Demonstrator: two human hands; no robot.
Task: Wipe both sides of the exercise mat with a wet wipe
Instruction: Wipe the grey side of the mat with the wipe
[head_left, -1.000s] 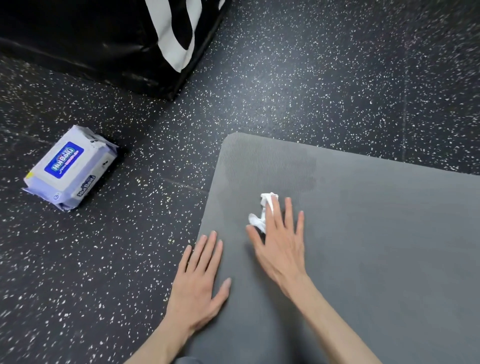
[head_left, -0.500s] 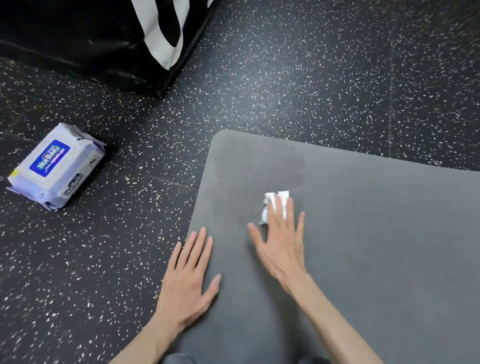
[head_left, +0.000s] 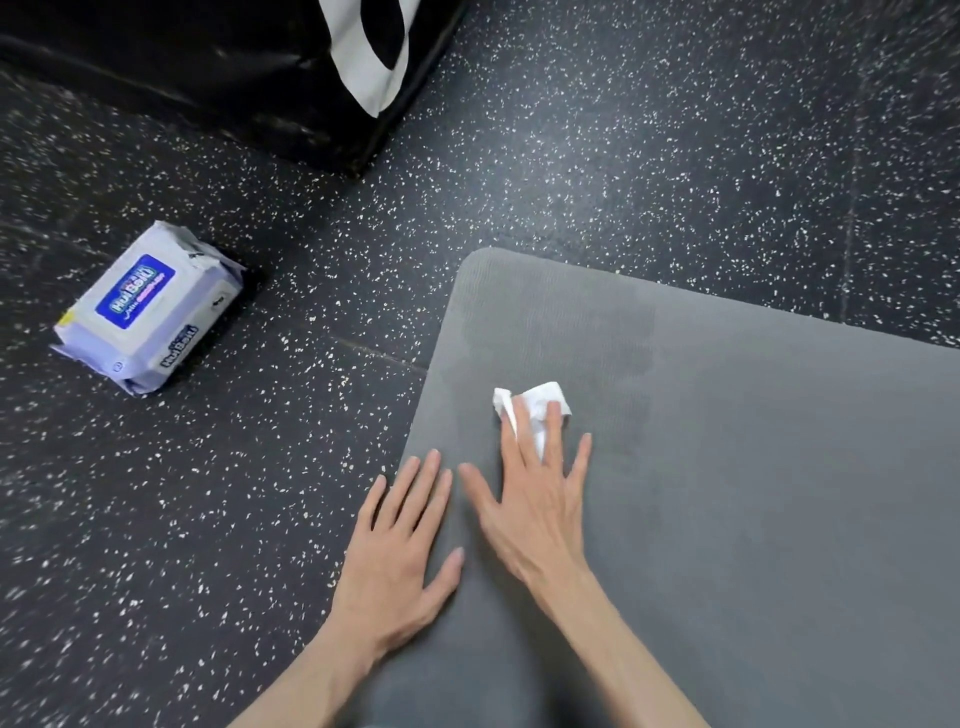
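Two flat hands on the grey mat, one over the wipe

Both of my hands lie on the flat grey foam exercise mat (head_left: 753, 493), fingers straight and spread, curled round nothing. My right hand (head_left: 535, 499) presses a crumpled white wet wipe (head_left: 540, 402) down onto the mat with its long fingers; the wipe is not pinched, only pinned under straight fingertips. Part of the wipe is hidden beneath those fingers, so I cannot tell its full shape; only its bunched far end and a strip between two fingers show. My left hand (head_left: 395, 561) rests palm down just beside the right, close to the mat's left edge, its thumb pointing toward the right wrist. Whether its outer fingers reach past that edge onto the floor is hard to make out.

Just beyond the wipe, toward the mat's rounded far corner, lies a darker patch on the ribbed surface with a fairly straight right border. The mat runs out of view to the right and below my forearms, so its full extent is cut off.

Well off to the left of my left hand, on the black rubber floor with white speckles (head_left: 675, 156), sits a pale lilac soft pack of wipes with a blue label (head_left: 150, 306); its lettering is too blurred to read surely. Further ahead of it stands a glossy black padded block with a white marking (head_left: 249, 67), cut off by the top edge.
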